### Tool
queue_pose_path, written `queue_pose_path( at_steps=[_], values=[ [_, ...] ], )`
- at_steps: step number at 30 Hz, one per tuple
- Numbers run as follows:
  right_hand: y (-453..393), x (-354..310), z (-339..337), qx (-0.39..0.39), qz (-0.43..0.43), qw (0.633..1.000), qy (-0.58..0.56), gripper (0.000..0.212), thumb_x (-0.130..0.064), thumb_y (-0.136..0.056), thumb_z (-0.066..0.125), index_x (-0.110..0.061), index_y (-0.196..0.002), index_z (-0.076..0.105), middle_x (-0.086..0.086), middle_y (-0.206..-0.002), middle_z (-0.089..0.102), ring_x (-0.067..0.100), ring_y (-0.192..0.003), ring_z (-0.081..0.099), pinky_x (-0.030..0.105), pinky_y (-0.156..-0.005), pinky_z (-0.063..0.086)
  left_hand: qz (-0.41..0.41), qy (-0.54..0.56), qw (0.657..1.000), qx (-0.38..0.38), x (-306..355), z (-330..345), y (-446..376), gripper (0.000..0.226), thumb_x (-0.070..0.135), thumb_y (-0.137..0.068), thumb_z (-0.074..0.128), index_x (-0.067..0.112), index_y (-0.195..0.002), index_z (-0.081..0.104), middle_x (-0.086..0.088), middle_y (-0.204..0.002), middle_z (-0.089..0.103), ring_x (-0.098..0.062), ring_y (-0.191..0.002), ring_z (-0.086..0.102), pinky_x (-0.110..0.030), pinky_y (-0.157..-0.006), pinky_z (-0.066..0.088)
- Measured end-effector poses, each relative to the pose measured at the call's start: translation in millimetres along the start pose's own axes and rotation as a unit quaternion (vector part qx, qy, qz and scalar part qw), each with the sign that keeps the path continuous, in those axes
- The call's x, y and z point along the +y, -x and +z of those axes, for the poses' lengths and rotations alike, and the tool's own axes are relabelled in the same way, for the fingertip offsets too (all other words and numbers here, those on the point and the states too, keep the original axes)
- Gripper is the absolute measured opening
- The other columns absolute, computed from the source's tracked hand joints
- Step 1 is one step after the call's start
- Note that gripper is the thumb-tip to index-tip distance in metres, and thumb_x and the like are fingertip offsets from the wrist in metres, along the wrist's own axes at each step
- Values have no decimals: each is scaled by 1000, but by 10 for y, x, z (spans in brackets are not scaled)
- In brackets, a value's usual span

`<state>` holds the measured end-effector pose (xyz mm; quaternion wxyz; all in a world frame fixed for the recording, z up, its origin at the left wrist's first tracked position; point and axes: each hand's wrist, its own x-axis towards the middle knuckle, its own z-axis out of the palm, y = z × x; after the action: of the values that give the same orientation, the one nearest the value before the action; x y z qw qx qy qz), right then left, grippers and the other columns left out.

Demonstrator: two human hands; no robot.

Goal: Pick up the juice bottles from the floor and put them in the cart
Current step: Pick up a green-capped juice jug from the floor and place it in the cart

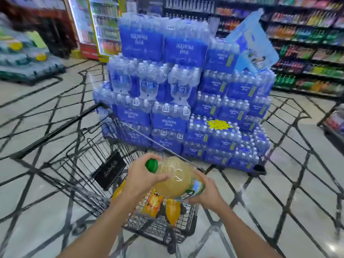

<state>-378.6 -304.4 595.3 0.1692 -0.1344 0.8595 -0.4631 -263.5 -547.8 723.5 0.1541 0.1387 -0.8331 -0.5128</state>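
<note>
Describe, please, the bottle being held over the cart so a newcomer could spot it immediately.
In front of the tall stack of blue water packs stands a black wire cart. Above its basket, the left hand and right hand hold a pale yellow juice bottle on its side. Unlike the orange bottles below, it has a green cap.

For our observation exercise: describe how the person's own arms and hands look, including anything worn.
Both forearms are bare up to the frame's lower edge; no sleeves show. The left hand and right hand wear no gloves, and no rings, watch or bracelet are visible, though the picture is slightly blurred.
</note>
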Motion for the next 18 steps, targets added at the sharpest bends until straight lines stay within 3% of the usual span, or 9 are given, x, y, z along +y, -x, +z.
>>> queue_pose_path(
  at_steps=[2, 4, 9, 13, 16, 18],
  values=[
    [-351, -120, 247, -38, -6, 999, 26, 134, -57, -14, 101, -54, -137, 46, 4, -136, 50, 22, -118, 60, 39, -96, 57, -22, 2, 1000, 18, -239, -168, -179, 53, 38, -49, 97, 36, -93, 68, 19, -102, 62, 5, -94, 55, -14, -73, 47],
    [-627, -294, 468, -61, 3, 998, 32, 125, -45, -19, 102, -57, -130, 46, 2, -136, 43, 22, -120, 55, 45, -102, 54, -47, -7, 998, 35, -491, -278, -405, 52, 39, -49, 96, 38, -93, 68, 14, -105, 64, -2, -97, 57, -19, -74, 51],
    [-1358, -298, 853, -111, 20, 992, 49, 131, -40, -27, 99, -51, -144, 40, 3, -141, 38, 26, -129, 46, 53, -113, 40, -123, -16, 991, 46, -1065, -331, -992, 54, 41, -47, 96, 44, -92, 65, 9, -109, 62, -17, -103, 58, -44, -85, 58],
    [-1870, -89, 1061, -135, 43, 987, 72, 127, -31, -36, 101, -52, -145, 39, -3, -127, 34, 16, -121, 37, 46, -110, 34, -173, -25, 984, 23, -1602, -219, -1396, 55, 38, -47, 96, 41, -93, 65, 17, -106, 62, -14, -99, 59, -43, -87, 56],
    [-2107, 192, 1180, -151, 48, 983, 94, 124, -35, -37, 102, -51, -142, 39, -13, -122, 35, 17, -120, 41, 33, -105, 38, -202, -13, 979, 2, -1980, -57, -1633, 57, 33, -49, 97, 34, -99, 69, 20, -107, 63, -9, -101, 58, -39, -95, 52],
    [-2220, 389, 1274, -153, 66, 981, 102, 126, -38, -36, 102, -51, -143, 38, -14, -123, 33, 15, -122, 39, 32, -107, 38, -212, -14, 977, -20, -2229, 65, -1779, 58, 32, -50, 97, 31, -101, 69, 18, -108, 63, -12, -106, 58, -36, -99, 49]
  ],
)
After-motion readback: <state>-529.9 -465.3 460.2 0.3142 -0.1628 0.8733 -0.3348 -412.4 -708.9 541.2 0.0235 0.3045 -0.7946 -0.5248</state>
